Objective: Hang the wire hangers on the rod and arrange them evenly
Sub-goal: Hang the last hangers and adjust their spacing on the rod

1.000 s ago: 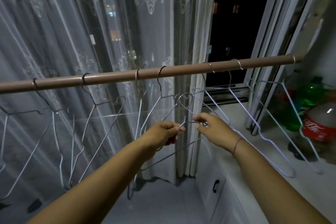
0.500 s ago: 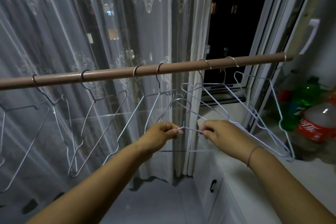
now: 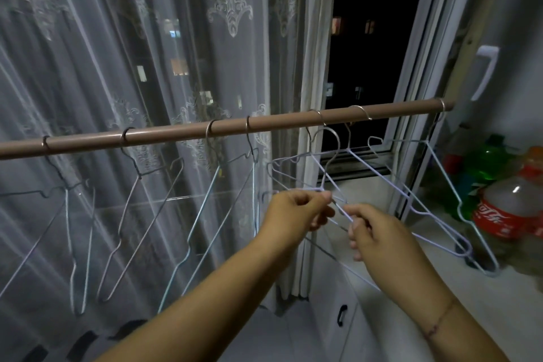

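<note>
Just beneath the right half of a long brown horizontal rod (image 3: 182, 131), a person's left hand (image 3: 296, 209) and right hand (image 3: 373, 229) are close together, fingers curled, both pinching one thin white-coated wire hanger (image 3: 333, 162). The left hand grips the base of its neck and the right hand grips the shoulder wire just beside it. Its hook reaches just under the rod; contact is unclear. Four grey wire hangers (image 3: 125, 138) hang towards the rod's left end and three white wire hangers (image 3: 364, 112) towards its right end. Behind are a sheer lace curtain (image 3: 147, 38) and a dark window (image 3: 376, 53). At right, a red-labelled cola bottle (image 3: 505, 214) and a green plastic bottle (image 3: 487, 161) stand on a white ledge (image 3: 440, 288)
</note>
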`<action>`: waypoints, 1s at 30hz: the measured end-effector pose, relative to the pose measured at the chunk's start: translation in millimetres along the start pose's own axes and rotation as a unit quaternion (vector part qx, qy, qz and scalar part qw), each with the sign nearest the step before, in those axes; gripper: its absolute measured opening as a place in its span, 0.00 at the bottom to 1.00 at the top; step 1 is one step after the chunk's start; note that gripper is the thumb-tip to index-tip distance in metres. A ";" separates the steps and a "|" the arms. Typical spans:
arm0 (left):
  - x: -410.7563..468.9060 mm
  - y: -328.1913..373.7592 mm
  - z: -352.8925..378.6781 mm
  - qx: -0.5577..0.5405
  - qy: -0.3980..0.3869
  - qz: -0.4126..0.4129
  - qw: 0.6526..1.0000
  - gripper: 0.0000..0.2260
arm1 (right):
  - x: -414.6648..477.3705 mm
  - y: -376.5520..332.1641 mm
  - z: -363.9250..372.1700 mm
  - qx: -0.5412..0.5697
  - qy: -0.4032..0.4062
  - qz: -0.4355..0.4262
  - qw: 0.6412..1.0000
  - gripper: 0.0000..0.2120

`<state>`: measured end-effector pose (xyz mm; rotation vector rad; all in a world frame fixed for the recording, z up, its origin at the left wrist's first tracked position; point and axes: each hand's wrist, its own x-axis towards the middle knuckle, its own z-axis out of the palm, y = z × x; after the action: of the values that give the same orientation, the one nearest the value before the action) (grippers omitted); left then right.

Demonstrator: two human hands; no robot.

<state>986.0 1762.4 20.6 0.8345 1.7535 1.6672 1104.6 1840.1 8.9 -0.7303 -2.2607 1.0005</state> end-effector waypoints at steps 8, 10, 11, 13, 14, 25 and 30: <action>12.4 24.3 -6.3 -0.082 0.053 0.003 0.995 0.07 | 28.7 -30.9 8.4 -0.005 -0.006 -0.034 0.999 0.15; 17.3 23.5 -13.7 -0.081 0.067 -0.006 0.994 0.07 | 36.2 -35.3 14.0 -0.004 -0.021 -0.033 0.999 0.15; 19.2 22.3 -17.2 -0.080 0.074 -0.011 0.994 0.07 | 39.4 -36.8 18.0 -0.004 -0.025 -0.034 0.999 0.16; 22.6 19.4 -22.4 -0.076 0.088 -0.016 0.993 0.07 | 43.3 -38.4 25.9 0.000 -0.033 -0.032 0.999 0.16; 24.1 18.1 -24.6 -0.074 0.094 -0.017 0.993 0.07 | 44.6 -38.3 29.6 0.002 -0.038 -0.028 0.999 0.17; 39.0 7.9 -37.3 -0.054 0.137 -0.039 0.988 0.06 | 54.0 -36.1 47.7 0.047 -0.064 -0.004 0.997 0.18; 40.4 1.1 -36.6 -0.019 0.167 -0.026 0.986 0.05 | 49.5 -27.6 34.7 -0.014 0.000 -0.040 0.999 0.14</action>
<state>932.2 1770.1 24.3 0.5084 1.9347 1.8837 1039.9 1840.7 23.8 -0.6462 -2.2889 0.9338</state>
